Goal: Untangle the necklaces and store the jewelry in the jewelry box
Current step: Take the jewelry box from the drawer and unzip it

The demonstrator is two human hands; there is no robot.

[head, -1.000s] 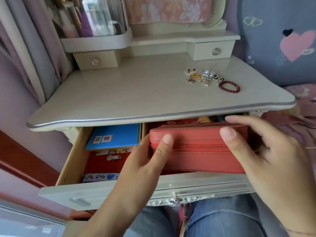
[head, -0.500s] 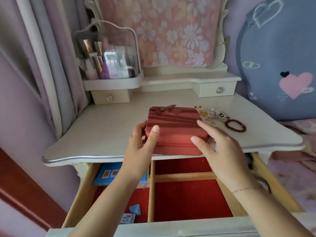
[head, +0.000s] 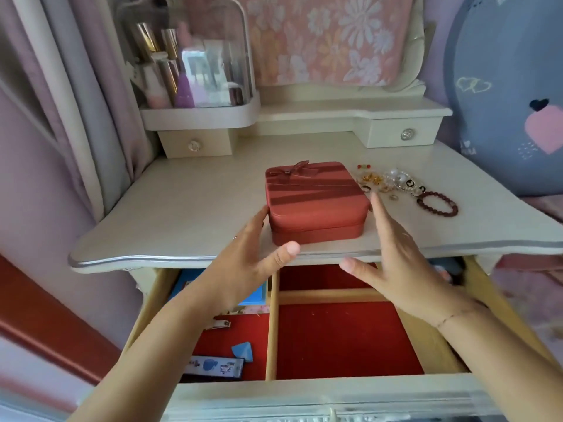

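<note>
Box (head: 315, 202) sat closed on the worktop (head: 189, 214) beside the necklaces (head: 393, 181). Our left hand (head: 249, 263) touched its side, right hand (head: 402, 269) hovered alongside, both grips spread.

One square red jewelry box with a bow (head: 315, 202). One dark red beaded bracelet (head: 437, 203). One tangled heap of gold and pearl necklaces (head: 387, 181), strands too knotted to count. Two cream drawers with crystal knobs: left small drawer (head: 194, 145), right small drawer (head: 406, 134). Two hands: left hand (head: 249, 257), right hand (head: 399, 263).
</note>
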